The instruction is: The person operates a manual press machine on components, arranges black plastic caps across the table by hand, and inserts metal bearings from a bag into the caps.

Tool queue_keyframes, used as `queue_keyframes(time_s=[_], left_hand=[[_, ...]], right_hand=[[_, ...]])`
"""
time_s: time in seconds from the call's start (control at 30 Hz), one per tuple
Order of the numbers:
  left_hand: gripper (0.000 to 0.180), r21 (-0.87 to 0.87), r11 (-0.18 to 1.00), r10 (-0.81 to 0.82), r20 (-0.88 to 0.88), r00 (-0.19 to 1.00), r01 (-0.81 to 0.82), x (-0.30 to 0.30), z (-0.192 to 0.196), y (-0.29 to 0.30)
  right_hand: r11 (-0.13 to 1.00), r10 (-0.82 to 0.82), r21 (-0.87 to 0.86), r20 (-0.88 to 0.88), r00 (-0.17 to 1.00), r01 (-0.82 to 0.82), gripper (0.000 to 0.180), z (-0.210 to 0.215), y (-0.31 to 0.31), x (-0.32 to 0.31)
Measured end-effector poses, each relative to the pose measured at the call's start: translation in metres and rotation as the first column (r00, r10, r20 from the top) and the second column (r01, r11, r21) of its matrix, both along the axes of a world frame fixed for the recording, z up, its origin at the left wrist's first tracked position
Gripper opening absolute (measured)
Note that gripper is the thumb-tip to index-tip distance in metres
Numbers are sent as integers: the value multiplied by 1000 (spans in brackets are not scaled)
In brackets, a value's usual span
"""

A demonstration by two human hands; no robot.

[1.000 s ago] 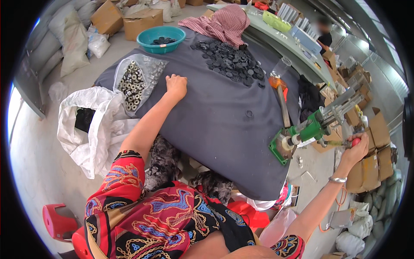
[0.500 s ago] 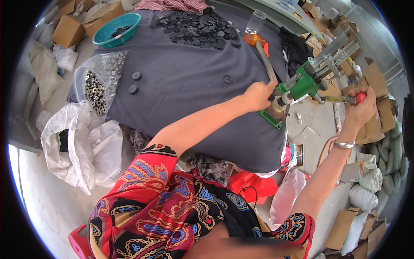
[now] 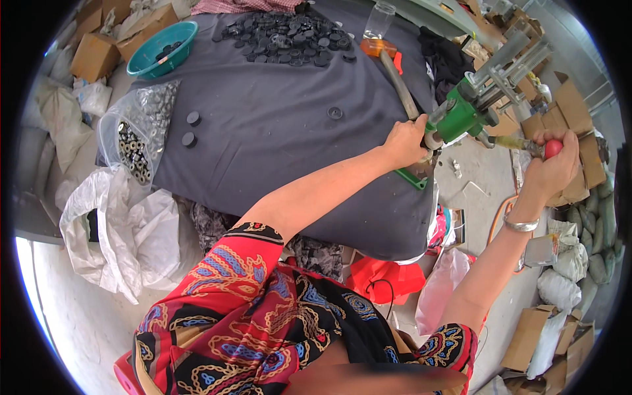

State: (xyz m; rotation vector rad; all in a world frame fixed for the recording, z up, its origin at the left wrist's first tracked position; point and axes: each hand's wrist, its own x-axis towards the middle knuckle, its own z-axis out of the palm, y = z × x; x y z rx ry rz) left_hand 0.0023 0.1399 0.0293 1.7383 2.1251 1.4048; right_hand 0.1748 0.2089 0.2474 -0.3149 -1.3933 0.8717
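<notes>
A green hand press [image 3: 459, 118] with clear upright tubes stands at the right end of the dark cloth-covered table. My right hand [image 3: 552, 168] is closed round the red ball knob [image 3: 553, 149] of its lever. My left hand [image 3: 406, 143] reaches in under the press head, fingers pinched together by the die; what they hold, if anything, is hidden. Below this hand shows part of the press's green base [image 3: 412, 178]. A hammer's wooden handle [image 3: 399, 85] lies just behind the left hand, its head by an orange block [image 3: 378, 47].
Black round discs [image 3: 289, 36] are heaped at the far side, with a few loose ones nearer. A teal basin [image 3: 163, 51] and a clear bag of metal fittings [image 3: 135, 148] stand at the left. A glass jar [image 3: 380, 20] sits behind the hammer. Cardboard boxes [image 3: 526, 336] line the right.
My left hand has moved in closer under the press head, covering the die that showed before. My right hand keeps its hold on the knob. The whole view has shifted slightly.
</notes>
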Motion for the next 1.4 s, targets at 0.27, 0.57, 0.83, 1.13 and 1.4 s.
queue_keyframes(time_s=[0.27,0.57,0.83,1.13,1.4], left_hand=[[84,115,993,-25,197,980,2,1,-10,-15],[42,223,957,224,-160,961,-186,-79,9,-154],[15,95,462,802,-470,370,-882,-218,-8,-313],[21,-115,458,729,-520,446,-882,-247,-46,-345],[17,-72,475,728,-528,437,-877,-238,-39,-352]], right_hand=[[947,60,314,26,998,-65,27,-86,-66,22],[602,-515,767,161,842,221,19,-159,-78,31],[949,-227,267,201,953,169,28,-59,-29,16],[999,26,-30,59,998,-24,29,1,28,0],[999,43,-33,79,996,-40,29,3,31,-6]])
